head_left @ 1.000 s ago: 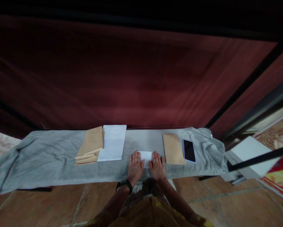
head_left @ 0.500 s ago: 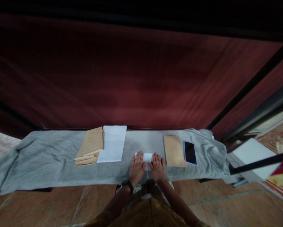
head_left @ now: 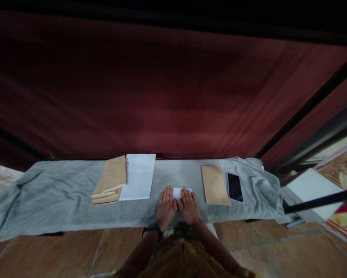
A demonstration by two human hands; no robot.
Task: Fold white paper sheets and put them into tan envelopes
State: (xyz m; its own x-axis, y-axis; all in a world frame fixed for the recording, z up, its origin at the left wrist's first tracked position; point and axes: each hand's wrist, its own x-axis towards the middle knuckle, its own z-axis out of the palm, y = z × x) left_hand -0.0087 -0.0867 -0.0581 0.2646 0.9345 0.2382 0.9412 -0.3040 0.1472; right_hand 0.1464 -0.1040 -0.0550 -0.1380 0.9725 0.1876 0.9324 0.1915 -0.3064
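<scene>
Both palms face down at the front of the cloth-covered surface, over a small piece of white paper (head_left: pixel 178 192). My left hand (head_left: pixel 166 205) lies flat on the paper's left part, fingers stretched forward. Flat on its right part rests my right hand (head_left: pixel 188 205), fingers also straight. The thumbs nearly meet in the middle, and the hands hide most of the paper, so I cannot tell whether it is folded. Right of my right hand lies a brown envelope (head_left: pixel 215 185). Left of my left hand is a larger stack of white paper sheets (head_left: pixel 137 176).
Several brown envelopes (head_left: pixel 111 177) are piled at the left, against the white sheets. A phone (head_left: pixel 235 187) lies right of the single envelope. Grey cloth (head_left: pixel 60 193) covers the narrow surface. A dark red panel (head_left: pixel 167 96) rises behind it; a black bar (head_left: pixel 320 200) stands at the right.
My right hand has shifted left, closer to my left hand, and less of the small paper shows between them. The envelopes, sheets and phone stay in place.
</scene>
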